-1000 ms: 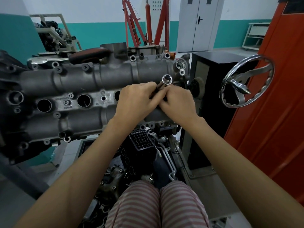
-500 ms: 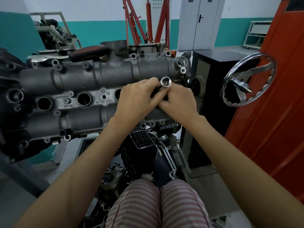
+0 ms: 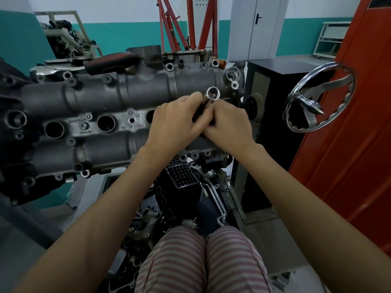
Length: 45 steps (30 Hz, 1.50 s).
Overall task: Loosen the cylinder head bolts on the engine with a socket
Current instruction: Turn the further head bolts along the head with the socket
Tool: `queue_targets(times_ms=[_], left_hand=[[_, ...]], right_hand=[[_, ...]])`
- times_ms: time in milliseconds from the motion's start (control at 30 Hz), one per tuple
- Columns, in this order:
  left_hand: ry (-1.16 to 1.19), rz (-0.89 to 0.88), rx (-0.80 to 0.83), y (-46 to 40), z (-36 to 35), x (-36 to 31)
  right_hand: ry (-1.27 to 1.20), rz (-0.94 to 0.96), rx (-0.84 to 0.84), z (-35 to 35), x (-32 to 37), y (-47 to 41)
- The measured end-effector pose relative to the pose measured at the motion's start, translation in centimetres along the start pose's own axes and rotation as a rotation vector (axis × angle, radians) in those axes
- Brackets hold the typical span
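A grey engine cylinder head [image 3: 101, 96] lies across the frame on a stand, with round bores and small bolts along its middle. In front of its right end, my left hand [image 3: 175, 121] and my right hand [image 3: 229, 123] meet, both with fingers curled round a dark tool shaft. A shiny socket [image 3: 213, 93] sticks up from between the fingertips, its open end facing me. The rest of the tool is hidden under my hands.
A chrome handwheel [image 3: 317, 98] on the stand stands to the right, beside an orange panel [image 3: 359, 123]. A black cabinet [image 3: 273, 102] is behind my right hand. Loose engine parts [image 3: 182, 187] lie on the floor below. A red hoist [image 3: 190, 24] stands behind.
Both hands have lifted slightly and shifted up along the head's right end, carrying the socket with them. The socket's open end has tilted a little more toward me.
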<state>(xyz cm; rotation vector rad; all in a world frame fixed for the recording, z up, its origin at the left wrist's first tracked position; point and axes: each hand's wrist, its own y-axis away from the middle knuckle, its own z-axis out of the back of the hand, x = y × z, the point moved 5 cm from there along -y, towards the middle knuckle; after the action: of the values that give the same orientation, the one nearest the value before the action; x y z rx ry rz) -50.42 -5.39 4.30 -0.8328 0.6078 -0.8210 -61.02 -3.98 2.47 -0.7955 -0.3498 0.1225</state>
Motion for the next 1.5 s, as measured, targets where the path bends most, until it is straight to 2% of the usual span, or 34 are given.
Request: queue_targets(times_ms=[200,467,867,1100,1333,1500], left_hand=[[0.004,0.007,-0.001,0.0,-0.1,0.3],[-0.011,0.003,0.005,0.0,-0.1,-0.1],[-0.010,-0.003,0.004,0.0,0.0,-0.1],[-0.009,-0.004,-0.008,0.0,0.0,0.2],[0.006,-0.009,0.013,0.0,-0.1,0.0],[-0.030,0.000,0.016,0.0,-0.3,0.0]], right_hand=[[-0.004,0.069,-0.110,0.8,0.8,0.3],[-0.025,0.012,-0.031,0.2,0.2,0.1],[-0.030,0.054,-0.072,0.7,0.8,0.4],[0.000,0.015,-0.043,0.1,0.1,0.1],[-0.017,0.108,-0.159,1.2,1.0,0.5],[-0.014,0.031,-0.047,0.3,0.3,0.2]])
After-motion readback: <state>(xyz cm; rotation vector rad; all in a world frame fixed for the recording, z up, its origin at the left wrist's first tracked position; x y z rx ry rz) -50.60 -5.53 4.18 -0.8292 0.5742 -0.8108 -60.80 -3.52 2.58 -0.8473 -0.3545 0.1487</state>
